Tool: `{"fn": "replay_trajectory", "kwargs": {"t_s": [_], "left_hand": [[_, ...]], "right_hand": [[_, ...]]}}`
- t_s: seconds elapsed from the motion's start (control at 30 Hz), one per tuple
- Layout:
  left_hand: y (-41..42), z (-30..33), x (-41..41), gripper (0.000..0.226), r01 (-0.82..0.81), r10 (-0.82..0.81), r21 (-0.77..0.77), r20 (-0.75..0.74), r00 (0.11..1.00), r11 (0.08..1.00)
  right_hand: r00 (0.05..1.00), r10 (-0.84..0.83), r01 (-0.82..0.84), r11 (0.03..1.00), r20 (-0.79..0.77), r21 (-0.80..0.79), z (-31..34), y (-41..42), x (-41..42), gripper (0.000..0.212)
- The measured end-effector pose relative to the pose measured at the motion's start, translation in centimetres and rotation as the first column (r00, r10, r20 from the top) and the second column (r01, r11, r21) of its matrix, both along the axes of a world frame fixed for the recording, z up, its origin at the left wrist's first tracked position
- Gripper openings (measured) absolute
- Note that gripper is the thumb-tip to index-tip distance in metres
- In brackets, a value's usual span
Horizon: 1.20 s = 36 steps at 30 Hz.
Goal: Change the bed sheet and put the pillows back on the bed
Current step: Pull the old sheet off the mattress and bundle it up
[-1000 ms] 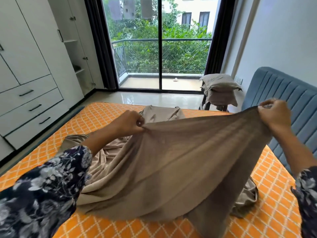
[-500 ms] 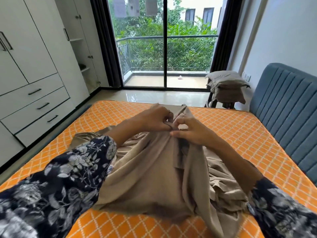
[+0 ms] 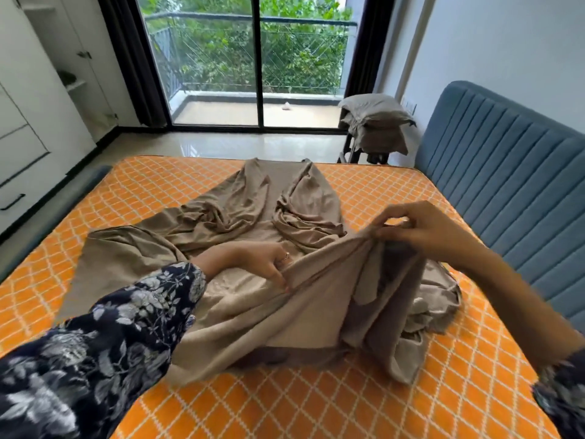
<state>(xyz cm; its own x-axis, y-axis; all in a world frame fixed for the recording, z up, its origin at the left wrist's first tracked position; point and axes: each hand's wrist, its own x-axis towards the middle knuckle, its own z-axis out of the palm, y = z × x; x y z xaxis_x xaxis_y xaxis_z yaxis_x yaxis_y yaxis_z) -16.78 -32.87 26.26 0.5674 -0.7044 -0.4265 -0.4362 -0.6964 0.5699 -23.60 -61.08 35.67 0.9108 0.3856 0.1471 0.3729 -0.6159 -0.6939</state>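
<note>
A crumpled beige bed sheet (image 3: pixel 240 223) lies bunched across the middle of the bare orange patterned mattress (image 3: pixel 380 407). My left hand (image 3: pixel 266 261) pinches a fold of the sheet low over the mattress. My right hand (image 3: pixel 421 226) holds another edge of the same sheet, lifted a little higher and to the right, with some fingers spread. Cloth hangs in folds between the two hands. Beige pillows (image 3: pixel 376 115) are stacked on a stand beyond the far right corner of the bed.
A blue padded headboard (image 3: pixel 506 172) runs along the bed's right side. White wardrobes with drawers (image 3: pixel 19 147) line the left wall. A glass balcony door (image 3: pixel 259 64) with dark curtains stands ahead, with glossy floor between it and the bed.
My hands, spread wide a second ago, came together at the sheet's middle and have now parted again, the right hand pulling an edge to the right. The view has tilted downward.
</note>
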Motion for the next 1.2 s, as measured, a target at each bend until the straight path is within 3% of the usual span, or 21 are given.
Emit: {"fn": "replay_trajectory", "kwargs": {"t_s": [0.13,0.3,0.5,0.6,0.63,0.7,0.8,0.87,0.93,1.0,1.07,1.13,1.2], "left_hand": [[3.3,-3.9,1.3,0.029,-0.023,0.019,0.074,0.056,0.998,0.997],[6.0,-6.8,2.6,0.041,-0.089,0.085,0.025,0.123,0.989,0.996],[5.9,-2.2,2.5,0.027,-0.269,0.325,-0.324,0.135,0.936,0.907],[4.6,2.8,3.0,0.044,-0.209,0.393,-0.418,0.423,0.817,0.884],[3.9,4.7,3.0,0.047,-0.158,0.393,-0.444,0.508,0.767,0.882],[1.8,8.8,2.6,0.042,-0.031,0.360,-0.469,0.630,0.689,0.882],[-1.8,13.3,1.8,0.031,0.103,0.289,-0.430,0.747,0.599,0.897],[-3.5,15.0,1.3,0.027,0.148,0.262,-0.411,0.780,0.569,0.900],[-4.3,16.0,0.9,0.028,0.143,0.263,-0.406,0.783,0.563,0.903],[-4.3,16.2,0.4,0.033,0.092,0.271,-0.400,0.756,0.595,0.912],[-3.5,15.2,0.4,0.041,0.026,0.276,-0.412,0.654,0.704,0.911],[-2.7,13.6,0.1,0.054,-0.070,0.251,-0.399,0.420,0.872,0.914],[-2.2,11.5,0.0,0.048,-0.135,0.194,-0.305,0.171,0.966,0.943]], "right_hand": [[0.967,-0.251,0.251,0.968,0.039,-0.014,-1.0,-4.2,-1.0,0.029],[0.877,-0.476,0.478,0.878,0.060,-0.011,-2.5,-7.7,-1.4,0.029],[0.704,-0.709,0.710,0.700,0.045,-0.072,-3.0,-11.2,1.0,0.013],[0.629,-0.775,0.777,0.623,0.068,-0.086,-1.5,-10.1,2.7,0.017],[0.639,-0.765,0.769,0.636,0.074,-0.069,-0.7,-8.8,3.2,0.023],[0.766,-0.642,0.643,0.766,0.034,-0.007,1.3,-4.9,3.7,0.033],[0.968,-0.250,0.250,0.966,-0.021,0.065,3.5,2.1,3.2,0.038],[0.998,-0.039,0.035,0.995,0.045,0.093,3.8,5.4,3.2,0.032],[0.984,-0.012,-0.010,0.992,0.175,0.122,4.0,6.8,3.7,0.010],[0.978,-0.026,-0.010,0.985,0.207,0.170,4.0,6.3,4.1,0.015],[0.984,0.034,-0.067,0.980,0.174,0.186,3.9,5.5,3.8,0.019],[0.982,0.095,-0.123,0.978,0.162,0.172,3.9,4.7,3.3,0.020],[0.982,0.098,-0.127,0.976,0.162,0.178,3.9,3.6,3.0,0.020]]}}
